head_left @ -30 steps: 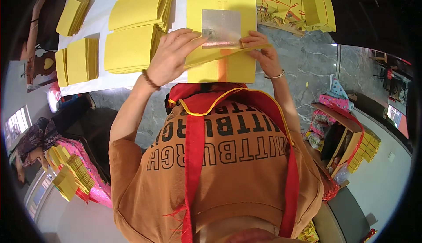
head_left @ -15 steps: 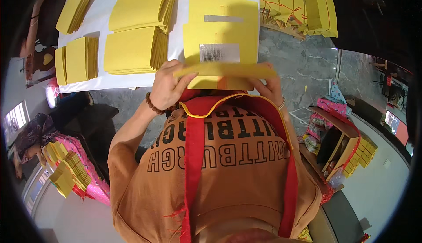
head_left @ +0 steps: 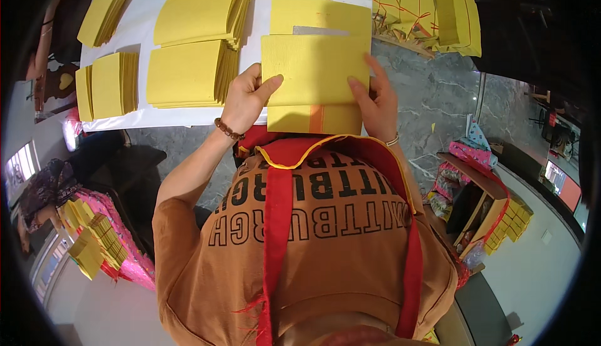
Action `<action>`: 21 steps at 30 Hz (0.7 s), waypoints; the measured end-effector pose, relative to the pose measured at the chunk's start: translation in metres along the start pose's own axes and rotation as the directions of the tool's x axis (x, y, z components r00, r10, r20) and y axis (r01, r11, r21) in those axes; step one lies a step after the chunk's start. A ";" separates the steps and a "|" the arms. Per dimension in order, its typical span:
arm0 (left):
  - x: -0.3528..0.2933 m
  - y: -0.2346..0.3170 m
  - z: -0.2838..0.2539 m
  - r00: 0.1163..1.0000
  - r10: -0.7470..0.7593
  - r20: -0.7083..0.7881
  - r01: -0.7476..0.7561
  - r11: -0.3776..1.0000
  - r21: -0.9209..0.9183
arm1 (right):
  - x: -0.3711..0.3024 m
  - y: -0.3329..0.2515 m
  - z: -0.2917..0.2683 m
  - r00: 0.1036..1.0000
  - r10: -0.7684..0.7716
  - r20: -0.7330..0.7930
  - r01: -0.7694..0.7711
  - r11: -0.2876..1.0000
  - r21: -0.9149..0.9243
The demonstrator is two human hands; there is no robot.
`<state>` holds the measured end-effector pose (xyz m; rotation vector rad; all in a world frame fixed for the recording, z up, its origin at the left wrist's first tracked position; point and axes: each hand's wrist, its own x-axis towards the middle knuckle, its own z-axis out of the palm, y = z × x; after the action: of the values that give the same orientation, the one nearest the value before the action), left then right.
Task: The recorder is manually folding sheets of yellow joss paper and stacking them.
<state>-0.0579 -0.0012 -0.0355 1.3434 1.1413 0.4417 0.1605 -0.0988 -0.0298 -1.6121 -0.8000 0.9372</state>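
Though the lower silver patch showed earlier, folded yellow paper (head_left: 313, 64) now covers it, pinched by my left hand (head_left: 247, 100) and right hand (head_left: 378, 100).

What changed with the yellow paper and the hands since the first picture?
The raised flap of the yellow paper turned up, away from the person, and now lies flat, hiding a silver square; a thin silver strip shows beyond it. The left hand drew back from the silver to the paper's left edge. The right hand stayed at the right edge, and the yellow stacks stayed put.
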 end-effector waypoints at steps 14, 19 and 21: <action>-0.006 0.019 0.000 0.952 0.230 -0.204 -0.177 0.952 0.248 | 0.008 0.016 0.000 0.999 -0.034 -0.014 0.030 0.970 -0.241; -0.005 0.050 0.035 0.670 0.705 0.234 -0.620 0.357 0.699 | 0.007 0.021 0.002 0.998 -0.058 -0.033 0.050 0.980 -0.191; 0.006 0.039 0.051 0.686 0.675 0.273 -0.612 0.331 0.719 | 0.008 0.020 0.001 0.997 -0.075 -0.028 0.068 0.978 -0.196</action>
<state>0.0007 -0.0140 -0.0112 2.6376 0.7927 0.6029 0.1643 -0.0955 -0.0511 -1.7508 -0.9428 0.7964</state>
